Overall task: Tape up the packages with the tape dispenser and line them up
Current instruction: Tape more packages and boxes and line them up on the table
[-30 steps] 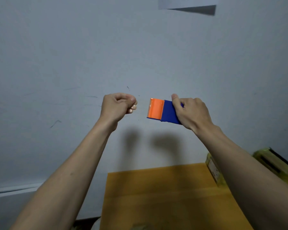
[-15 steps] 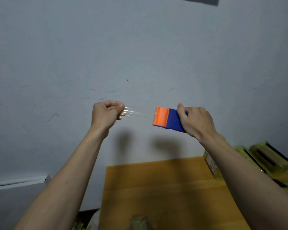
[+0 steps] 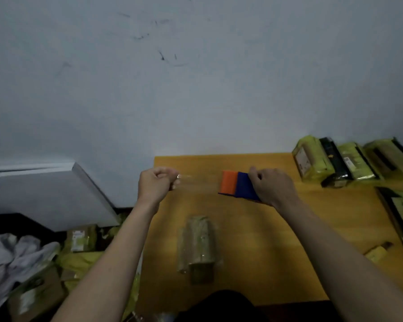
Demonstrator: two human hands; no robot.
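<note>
My right hand (image 3: 271, 185) grips a blue and orange tape dispenser (image 3: 235, 185) above the orange table (image 3: 277, 240). My left hand (image 3: 156, 184) pinches the end of a clear strip of tape (image 3: 196, 182) stretched from the dispenser's orange end. Below the hands, a brownish package (image 3: 199, 247) in clear wrap lies lengthwise on the table. A row of yellow-green packages (image 3: 349, 161) stands along the back right edge by the wall.
More yellow-green packages (image 3: 400, 212) lie at the table's right edge, and a small one (image 3: 377, 253) sits nearer. Left of the table, a pile of yellow packages and boxes (image 3: 79, 249) lies on the floor beside grey cloth (image 3: 12, 254). A white board (image 3: 44, 194) leans on the wall.
The view has tilted down from the wall onto the table. Both hands have come lower, and the tape between them has been pulled out longer.
</note>
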